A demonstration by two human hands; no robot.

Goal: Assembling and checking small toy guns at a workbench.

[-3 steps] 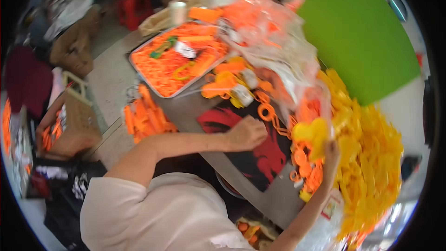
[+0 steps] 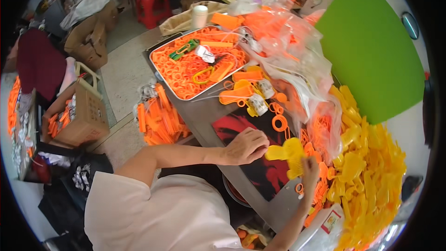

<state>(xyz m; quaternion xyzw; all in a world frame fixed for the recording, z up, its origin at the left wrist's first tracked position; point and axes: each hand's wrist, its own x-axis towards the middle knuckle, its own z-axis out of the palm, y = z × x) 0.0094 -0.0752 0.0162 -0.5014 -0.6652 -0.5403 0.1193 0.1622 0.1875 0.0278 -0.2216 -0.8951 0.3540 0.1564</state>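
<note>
My left hand (image 2: 245,146) rests on the table edge, fingers curled, its fingertips touching the handle end of a yellow plastic scoop-shaped piece (image 2: 287,154). My right hand (image 2: 309,169) grips the same yellow piece from below, thumb and fingers closed on it. A small orange ring (image 2: 299,188) lies just under my right hand. Both hands are above a red and black mat (image 2: 260,167) on the grey table (image 2: 211,125).
A metal tray (image 2: 186,72) full of orange plastic parts stands further back. Clear plastic bags (image 2: 297,65) with orange pieces lie to the right, a heap of yellow pieces (image 2: 371,172) at the far right. A green board (image 2: 371,51) leans behind. A cardboard box (image 2: 76,116) sits on the floor.
My right hand has brought the yellow piece a little closer to my left hand. Little else has moved.
</note>
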